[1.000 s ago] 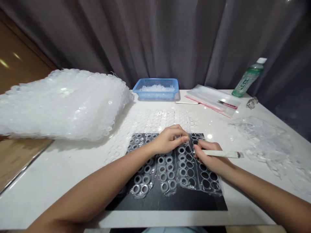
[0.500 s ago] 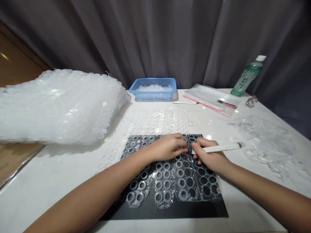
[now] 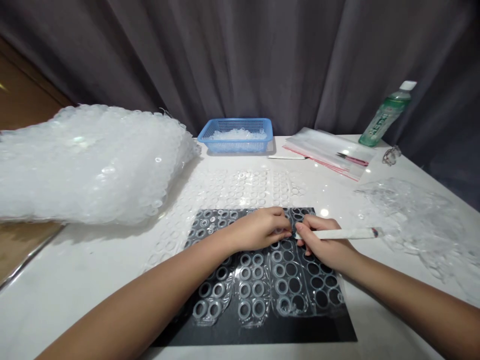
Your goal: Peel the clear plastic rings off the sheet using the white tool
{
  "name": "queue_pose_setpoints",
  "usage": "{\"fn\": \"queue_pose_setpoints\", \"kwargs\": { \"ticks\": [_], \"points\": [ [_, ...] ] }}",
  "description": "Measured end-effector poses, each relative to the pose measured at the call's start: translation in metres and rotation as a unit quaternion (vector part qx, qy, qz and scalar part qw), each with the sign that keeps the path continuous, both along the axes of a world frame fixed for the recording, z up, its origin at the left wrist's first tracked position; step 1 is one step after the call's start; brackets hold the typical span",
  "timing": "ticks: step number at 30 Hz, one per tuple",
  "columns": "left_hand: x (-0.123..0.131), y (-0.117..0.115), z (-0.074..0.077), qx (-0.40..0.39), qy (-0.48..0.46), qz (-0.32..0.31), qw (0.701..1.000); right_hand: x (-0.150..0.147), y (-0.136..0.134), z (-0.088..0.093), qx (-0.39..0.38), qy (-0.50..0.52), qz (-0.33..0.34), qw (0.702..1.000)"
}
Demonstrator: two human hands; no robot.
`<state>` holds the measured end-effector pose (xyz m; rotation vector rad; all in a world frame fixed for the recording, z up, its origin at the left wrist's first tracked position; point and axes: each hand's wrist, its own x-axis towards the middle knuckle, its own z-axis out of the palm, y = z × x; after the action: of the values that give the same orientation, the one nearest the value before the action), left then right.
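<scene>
My left hand (image 3: 268, 227) is closed, fingers bent and pinched low over clear plastic strips of rings (image 3: 258, 287) on a black board (image 3: 292, 330). What its fingertips pinch is hidden. Right beside it, my right hand (image 3: 324, 242) grips a slim, white-wrapped tool (image 3: 347, 233) like a pen. The tool's tip points left, close to the left fingertips, and its wrapped tail sticks out to the right. Some ring holes in the strips look dark and open, while others hold thicker, frosted rings.
A large clear bag of translucent rings (image 3: 93, 165) fills the left. Behind are a blue basket (image 3: 235, 146) with small clear pieces, plastic bags (image 3: 318, 145), pink-handled snips (image 3: 352, 159) and a green bottle (image 3: 386, 117). Crumpled film (image 3: 416, 215) lies right; more ring sheets (image 3: 225, 187) lie beyond the board.
The tool's tail has dipped slightly, so it lies nearly level. Both hands stay almost in place at the same spot, and the view has shifted a little.
</scene>
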<state>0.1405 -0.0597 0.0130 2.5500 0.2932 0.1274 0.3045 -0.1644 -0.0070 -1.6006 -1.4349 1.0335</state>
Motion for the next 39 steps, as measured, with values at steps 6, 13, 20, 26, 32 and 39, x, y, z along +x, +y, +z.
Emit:
{"fn": "queue_pose_setpoints", "kwargs": {
  "ticks": [6,13,20,26,32,39],
  "points": [
    [0.0,-0.001,0.0,0.0,-0.007,0.001,1.0,0.001,0.001,-0.001,0.011,-0.027,0.024,0.999],
    [-0.003,0.002,-0.002,-0.11,-0.064,0.011,0.992,-0.001,0.0,-0.003,0.026,-0.072,0.038,0.996],
    [-0.002,0.018,0.019,-0.537,-0.271,0.268,0.753,0.0,0.005,0.008,-0.002,-0.046,0.043,0.998],
    [0.013,0.035,0.047,-0.54,-0.177,0.342,0.748,0.001,0.022,0.012,0.096,-0.03,-0.013,0.995],
    [0.027,0.045,0.051,-0.409,-0.036,0.301,0.861,-0.001,0.023,0.0,0.067,-0.03,0.05,0.996],
    [0.019,0.038,0.042,-0.278,0.016,0.123,0.953,0.004,0.022,-0.002,-0.073,0.114,0.005,0.991]
  ]
}}
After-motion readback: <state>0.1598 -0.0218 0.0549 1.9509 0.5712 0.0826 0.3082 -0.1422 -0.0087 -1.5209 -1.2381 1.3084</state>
